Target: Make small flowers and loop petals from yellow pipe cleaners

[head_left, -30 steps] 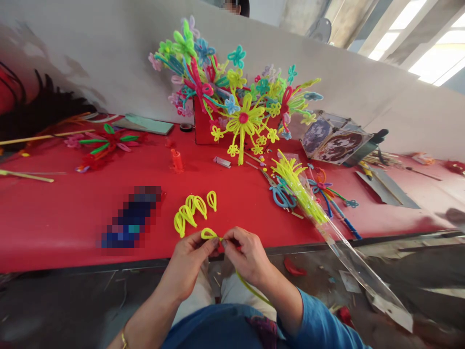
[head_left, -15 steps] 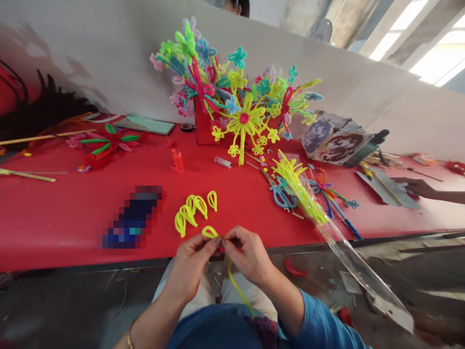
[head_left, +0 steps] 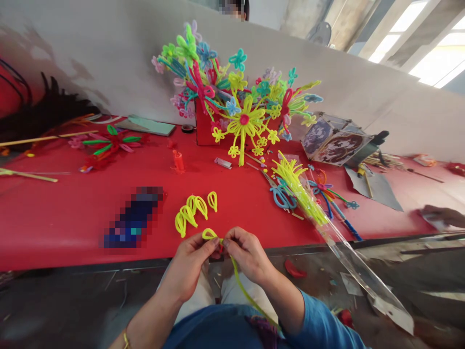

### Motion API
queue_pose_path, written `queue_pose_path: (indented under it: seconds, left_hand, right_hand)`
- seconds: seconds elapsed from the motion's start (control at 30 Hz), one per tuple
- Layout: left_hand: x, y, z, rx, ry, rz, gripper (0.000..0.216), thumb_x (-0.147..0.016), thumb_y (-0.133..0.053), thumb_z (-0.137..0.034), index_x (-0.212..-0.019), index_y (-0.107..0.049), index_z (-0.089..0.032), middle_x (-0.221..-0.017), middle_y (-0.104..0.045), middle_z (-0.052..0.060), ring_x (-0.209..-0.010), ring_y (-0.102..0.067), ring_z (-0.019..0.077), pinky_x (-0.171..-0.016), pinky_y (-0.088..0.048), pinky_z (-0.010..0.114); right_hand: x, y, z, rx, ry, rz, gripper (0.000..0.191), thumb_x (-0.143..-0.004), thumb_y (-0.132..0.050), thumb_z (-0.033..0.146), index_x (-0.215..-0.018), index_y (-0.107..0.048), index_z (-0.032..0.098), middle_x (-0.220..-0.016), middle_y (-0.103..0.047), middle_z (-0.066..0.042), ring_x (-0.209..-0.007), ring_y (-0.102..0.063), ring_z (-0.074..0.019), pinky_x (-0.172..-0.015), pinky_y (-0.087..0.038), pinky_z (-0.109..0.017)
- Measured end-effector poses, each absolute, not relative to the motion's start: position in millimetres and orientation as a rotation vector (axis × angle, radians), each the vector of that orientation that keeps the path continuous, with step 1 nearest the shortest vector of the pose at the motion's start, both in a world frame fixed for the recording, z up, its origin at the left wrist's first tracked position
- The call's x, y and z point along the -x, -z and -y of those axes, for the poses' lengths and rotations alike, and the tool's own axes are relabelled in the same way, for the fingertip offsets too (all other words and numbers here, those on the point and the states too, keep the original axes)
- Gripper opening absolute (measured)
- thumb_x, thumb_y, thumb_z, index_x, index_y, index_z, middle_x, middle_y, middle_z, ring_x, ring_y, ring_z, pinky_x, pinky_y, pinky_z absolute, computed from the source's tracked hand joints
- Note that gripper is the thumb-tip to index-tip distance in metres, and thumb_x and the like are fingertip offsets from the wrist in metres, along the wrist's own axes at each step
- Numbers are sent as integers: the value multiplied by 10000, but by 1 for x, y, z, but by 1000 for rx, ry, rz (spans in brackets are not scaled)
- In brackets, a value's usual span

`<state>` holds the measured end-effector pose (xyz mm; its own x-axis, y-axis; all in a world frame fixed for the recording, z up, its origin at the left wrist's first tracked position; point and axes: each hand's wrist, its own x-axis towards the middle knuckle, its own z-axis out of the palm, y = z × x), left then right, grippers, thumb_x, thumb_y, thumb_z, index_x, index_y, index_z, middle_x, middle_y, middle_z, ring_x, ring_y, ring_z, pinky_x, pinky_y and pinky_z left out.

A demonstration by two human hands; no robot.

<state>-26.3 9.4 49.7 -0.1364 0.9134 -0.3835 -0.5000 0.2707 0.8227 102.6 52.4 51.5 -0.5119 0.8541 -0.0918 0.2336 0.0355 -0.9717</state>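
The left hand point(head_left: 189, 264) and right hand point(head_left: 247, 254) pinch the yellow pipe cleaner point(head_left: 209, 234) between them at the edge of the table point(head_left: 72, 213), fingertips nearly touching. Its loop sits over the left fingers; its tail drops toward the lap under the right hand

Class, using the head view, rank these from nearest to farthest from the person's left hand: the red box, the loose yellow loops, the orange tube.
From the left hand, pinching a pipe cleaner:
1. Yellow loops, just beyond the hand.
2. Orange tube, mid-table.
3. Red box, by the back wall.
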Motion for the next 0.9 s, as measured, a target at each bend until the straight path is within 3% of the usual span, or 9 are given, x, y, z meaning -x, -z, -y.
queue_pose_path:
  seconds: [0.43, 0.7, 0.9]
  left_hand:
    - [23, -47, -9, -415, -1320, -1120, 72, -630, -673, -235, -652, -655, -169, -593, -606, -19, -552, -511, 98, -564, -414, 220]
    - [26, -47, -11, -311, -1412, -1150, 116, -556, -733, -229, -611, -661, -155, -577, -634, -21, -547, -539, 79, -546, -431, 175]
    - [30, -49, -12, -188, -1534, -1158, 174, -506, -770, -210, -628, -657, -157, -582, -637, -39, -520, -547, 60, -525, -439, 154]
  right_hand:
    - [-99, -43, -52, 1163, -1342, 1801, 113, -759, -463, 197, -667, -516, 159, -539, -501, 38, -500, -464, -72, -482, -364, -171]
    - [-103, -44, -52, 1093, -1245, 1835, 149, -761, -488, 184, -831, -619, 167, -683, -621, -5, -597, -550, -98, -554, -435, -187]
    - [-111, -42, -53, 1068, -1144, 1875, 184, -777, -466, 183, -824, -643, 164, -662, -623, -18, -584, -556, -104, -565, -442, -201]
